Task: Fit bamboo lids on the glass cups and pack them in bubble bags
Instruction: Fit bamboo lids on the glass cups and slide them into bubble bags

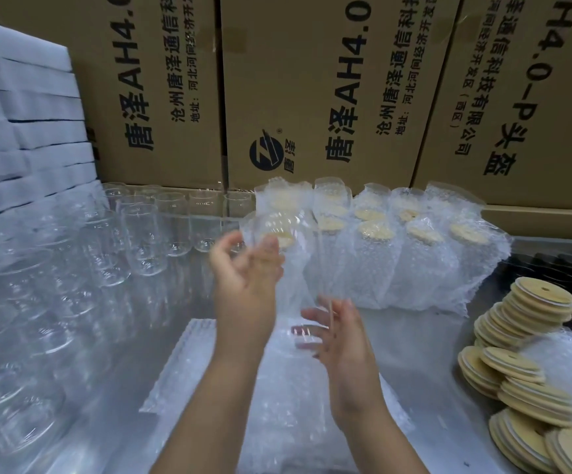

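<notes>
Fingers (270,254) of the left hand (247,278) are curled and pinch the upper part of a bag (291,285), which is held up over the bench (431,354). The picture is blurred there, so I cannot tell how firm the pinch is. Below, the right hand (342,340) has its fingers nearly straight and a little apart, laid against the bottom of the bag, where a glint suggests the base of the cup (303,333) inside. Whether this cup carries its lid is not clear. The risk, I think, is the slippery film. If the pinch takes only one layer, or the right hand gives no support, the cup may slide out of the bag mouth and hit the bench. A swing to the left could also knock the bare cups (141,234), which stand close together, and glass on glass may chip. Behind the hands the packed cups (373,261) stand in a row, and loose lids (523,336) are piled at the right.
</notes>
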